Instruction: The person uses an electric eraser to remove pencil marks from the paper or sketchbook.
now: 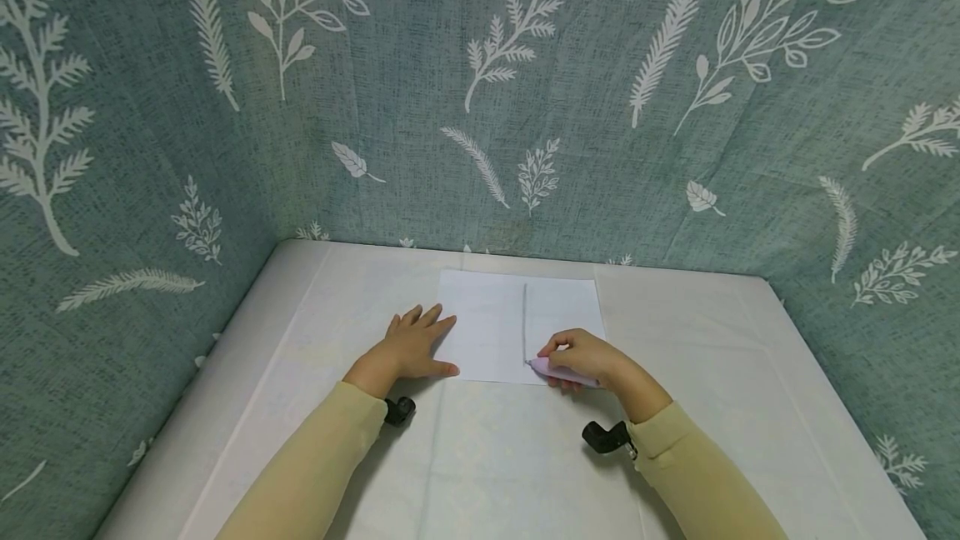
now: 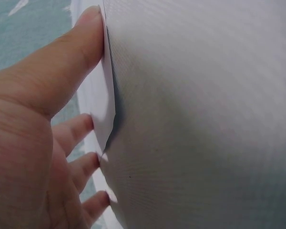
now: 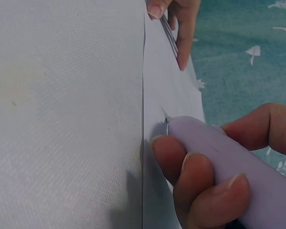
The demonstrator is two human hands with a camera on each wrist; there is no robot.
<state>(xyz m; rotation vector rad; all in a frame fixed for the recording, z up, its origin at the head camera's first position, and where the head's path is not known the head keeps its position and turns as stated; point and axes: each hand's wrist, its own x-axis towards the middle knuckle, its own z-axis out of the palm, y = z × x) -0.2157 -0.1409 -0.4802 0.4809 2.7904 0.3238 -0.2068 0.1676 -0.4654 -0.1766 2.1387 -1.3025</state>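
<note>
A sheet of white paper [image 1: 483, 323] lies on the table, with a thin grey line [image 1: 525, 319] running from near its top to near its bottom edge. My left hand [image 1: 414, 347] rests at the paper's left side with fingers spread, its thumb along the edge in the left wrist view. My right hand [image 1: 588, 357] grips a thick, pale purple pen-like tool [image 3: 214, 157], fingers curled under the barrel. The tool's fine tip [image 3: 168, 120] is at the paper, by the lower end of the line.
The table [image 1: 510, 465] has a white cover. Green cloth [image 1: 420, 182] with white leaf patterns rises behind it and on both sides. A black wrist mount [image 1: 400, 412] shows at the left sleeve, another black mount [image 1: 606, 437] at the right one.
</note>
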